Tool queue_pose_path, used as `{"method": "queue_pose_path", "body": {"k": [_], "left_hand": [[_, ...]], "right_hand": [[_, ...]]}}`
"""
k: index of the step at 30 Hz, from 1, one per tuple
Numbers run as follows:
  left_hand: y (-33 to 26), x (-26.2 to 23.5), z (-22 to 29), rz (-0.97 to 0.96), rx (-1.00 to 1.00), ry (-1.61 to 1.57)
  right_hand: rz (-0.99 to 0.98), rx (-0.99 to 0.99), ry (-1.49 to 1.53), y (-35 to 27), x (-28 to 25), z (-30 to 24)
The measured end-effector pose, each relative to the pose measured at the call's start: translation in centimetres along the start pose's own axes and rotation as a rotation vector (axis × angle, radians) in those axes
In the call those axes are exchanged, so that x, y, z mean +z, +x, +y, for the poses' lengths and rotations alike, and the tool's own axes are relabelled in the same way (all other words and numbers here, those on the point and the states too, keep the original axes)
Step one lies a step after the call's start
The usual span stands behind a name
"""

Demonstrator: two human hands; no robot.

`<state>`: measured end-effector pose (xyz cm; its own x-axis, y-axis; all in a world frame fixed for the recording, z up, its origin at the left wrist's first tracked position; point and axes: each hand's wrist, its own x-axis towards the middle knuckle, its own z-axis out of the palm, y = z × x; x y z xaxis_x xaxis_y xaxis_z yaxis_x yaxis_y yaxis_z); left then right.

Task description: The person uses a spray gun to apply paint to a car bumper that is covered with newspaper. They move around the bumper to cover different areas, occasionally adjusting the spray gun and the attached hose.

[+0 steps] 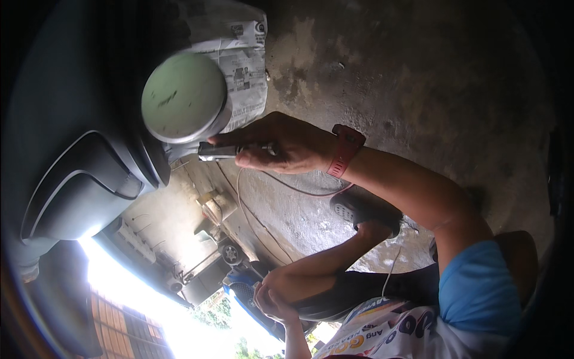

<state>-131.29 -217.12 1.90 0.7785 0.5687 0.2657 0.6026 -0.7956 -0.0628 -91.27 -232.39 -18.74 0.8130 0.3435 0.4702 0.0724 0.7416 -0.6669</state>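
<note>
My right hand [281, 143], with a red watch on its wrist, is closed around a spray gun [216, 151]. The gun's round cup [182, 99] faces me with its pale green lid, which carries a few dark streaks. Its front end points left, close to a curved grey vehicle body part [89, 203] that looks like a side mirror. Lower down, my left hand [275, 304] rests on my bent knee, its fingers lying over it and nothing visible in them.
A sheet of newspaper [248, 66] hangs behind the cup beside the dark vehicle panel. A thin hose [311, 195] trails near my right hand over the worn concrete floor [406, 119]. My foot in a dark clog [365, 212] stands there. A wheel [230, 254] shows farther back.
</note>
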Motion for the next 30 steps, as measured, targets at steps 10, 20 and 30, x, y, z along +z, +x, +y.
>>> {"method": "queue_pose_path", "body": {"k": [10, 20, 30], "left_hand": [[0.6, -0.3, -0.2, -0.064, 0.044, 0.052], [1.3, -0.1, 0.6, -0.053, 0.03, 0.035], [1.0, -0.6, 2.0, -0.074, 0.032, 0.027]], "right_hand": [[0.11, -0.127, 0.007, 1.8, 0.3, -0.4], [-0.049, 0.071, 0.001, 1.9, 4.4, 0.6], [0.331, -0.166, -0.095, 1.5, 2.0, -4.9]]}}
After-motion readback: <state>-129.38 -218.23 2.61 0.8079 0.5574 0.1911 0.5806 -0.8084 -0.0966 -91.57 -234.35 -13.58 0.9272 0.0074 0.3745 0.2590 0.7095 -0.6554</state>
